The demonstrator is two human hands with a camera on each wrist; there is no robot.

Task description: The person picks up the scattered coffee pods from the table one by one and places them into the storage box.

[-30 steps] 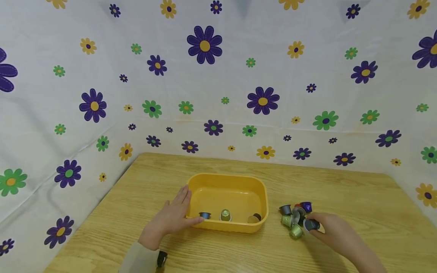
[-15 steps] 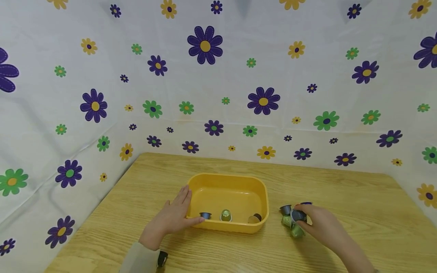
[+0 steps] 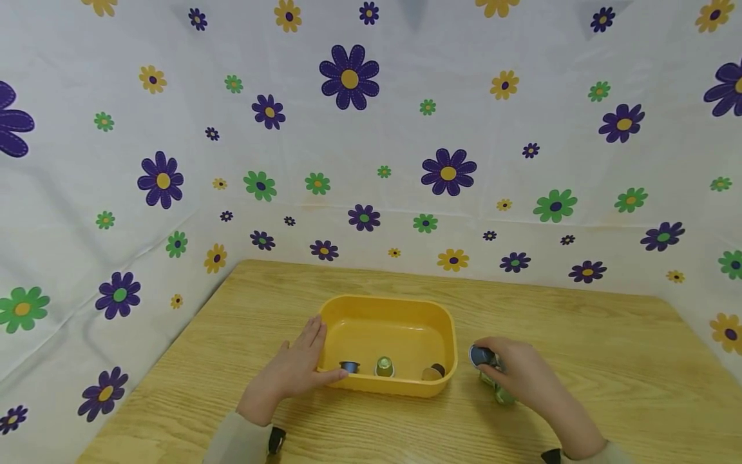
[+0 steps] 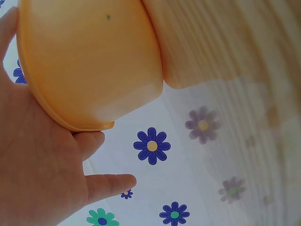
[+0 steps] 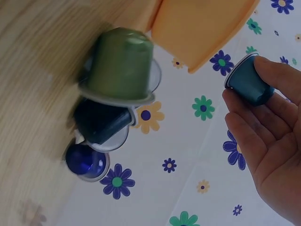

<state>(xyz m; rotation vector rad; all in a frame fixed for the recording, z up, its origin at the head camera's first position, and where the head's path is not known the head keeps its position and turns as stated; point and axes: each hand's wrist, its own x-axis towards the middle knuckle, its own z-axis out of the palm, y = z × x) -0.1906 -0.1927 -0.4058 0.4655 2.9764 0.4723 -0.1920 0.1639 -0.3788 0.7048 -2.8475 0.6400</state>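
My left hand (image 3: 292, 370) rests on the left end of a yellow plastic tub (image 3: 394, 387), fingers straight along its side and thumb over the front rim. Inside the tub, by its front wall, sit a blue capsule (image 3: 350, 367), a green capsule (image 3: 384, 368) and a tan one (image 3: 430, 374). Right of the tub, my right hand (image 3: 524, 370) pinches a dark teal coffee capsule (image 5: 251, 84) between thumb and fingers, held up off the table. Below it lies a pile with a green capsule (image 5: 122, 68), a black capsule (image 5: 101, 120) and a purple-blue capsule (image 5: 87, 160), mostly hidden by the hand in the head view.
The wooden table (image 3: 278, 290) extends around the tub. A white cloth (image 3: 400, 129) printed with flowers hangs behind the table and along both sides. Small black objects show beside the left sleeve (image 3: 237, 441) and the right wrist.
My right hand has lifted the dark teal capsule from the pile's right side and carried it left across the pile, closer to the tub. My left hand stays on the tub.
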